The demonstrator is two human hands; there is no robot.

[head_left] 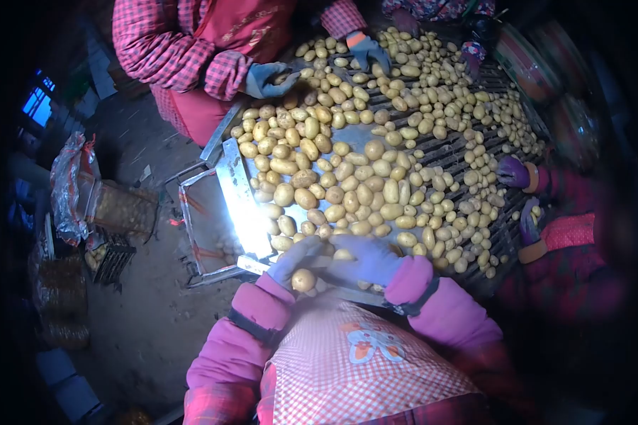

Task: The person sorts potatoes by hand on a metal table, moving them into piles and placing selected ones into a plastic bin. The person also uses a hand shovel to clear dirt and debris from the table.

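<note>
Many potatoes (361, 173) cover a slatted sorting table (354, 136) before me. At its near edge, my gloved left hand (295, 261) is curled beside a round potato (303, 280), which lies against its fingers and palm side. Close to its right, my gloved right hand (365, 259) reaches over the near potatoes, blurred, with a small potato (342, 255) by its fingertips. Whether either hand grips anything is hard to make out. A bright metal plate (242, 202) slopes along the table's left side.
Across the table, a co-worker's gloved hands (269, 80) touch potatoes; another co-worker's purple-gloved hands (515, 173) are at the right. An open framed bag (209, 223) hangs left of the plate. A crate (110, 258) and filled sack (124, 207) stand on the floor.
</note>
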